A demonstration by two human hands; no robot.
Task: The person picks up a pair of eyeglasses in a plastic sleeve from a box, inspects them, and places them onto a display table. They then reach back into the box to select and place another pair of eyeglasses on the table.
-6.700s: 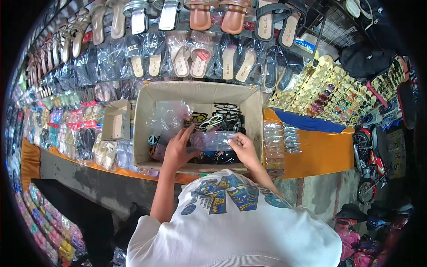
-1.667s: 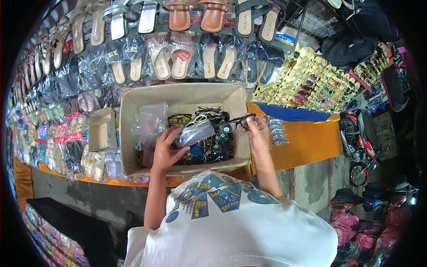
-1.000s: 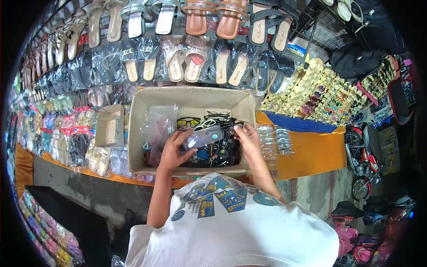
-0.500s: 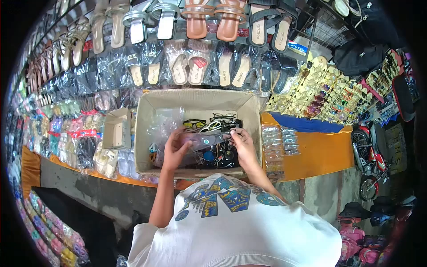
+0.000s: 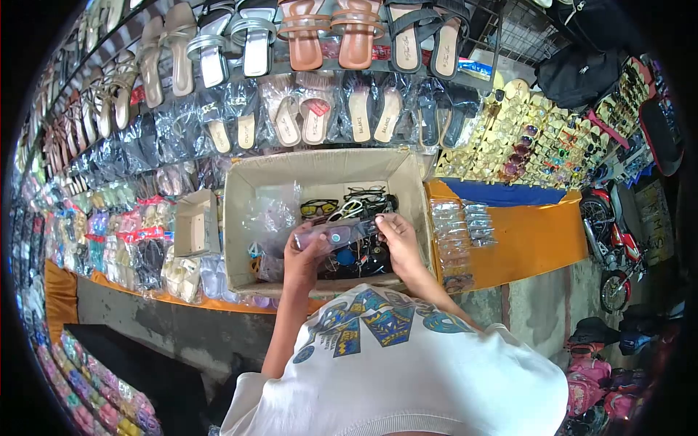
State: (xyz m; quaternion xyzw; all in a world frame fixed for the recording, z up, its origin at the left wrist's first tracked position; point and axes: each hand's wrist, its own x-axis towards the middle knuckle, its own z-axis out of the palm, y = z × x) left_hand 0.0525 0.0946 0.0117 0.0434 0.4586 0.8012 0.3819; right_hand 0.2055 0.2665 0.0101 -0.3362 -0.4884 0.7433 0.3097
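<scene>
In the head view, both hands hold a pair of sunglasses [image 5: 349, 231] with dark purplish lenses and a round sticker, seemingly inside a clear plastic sleeve. My left hand [image 5: 304, 256] pinches its left end between thumb and fingers. The right end is gripped by my right hand [image 5: 398, 241]. Below lies a large cardboard box [image 5: 262, 166] holding eyeglasses with yellow lenses [image 5: 318, 208], black-framed eyeglasses [image 5: 366, 191], other dark eyewear and a crumpled clear plastic bag [image 5: 273, 207]. My hands partly hide the box's contents.
A small cardboard box [image 5: 196, 225] stands left of the large one. Rows of sandals [image 5: 356, 36] line the back, with a sunglasses display [image 5: 538, 138] at right. Packaged goods [image 5: 451, 225] lie on the orange cloth [image 5: 538, 240]. Farther right is a motorcycle [image 5: 614, 247].
The sunglasses have tilted, their left end now lower and the lens with the sticker facing me more. My left hand has turned slightly inward. The whole view has shifted a little.
</scene>
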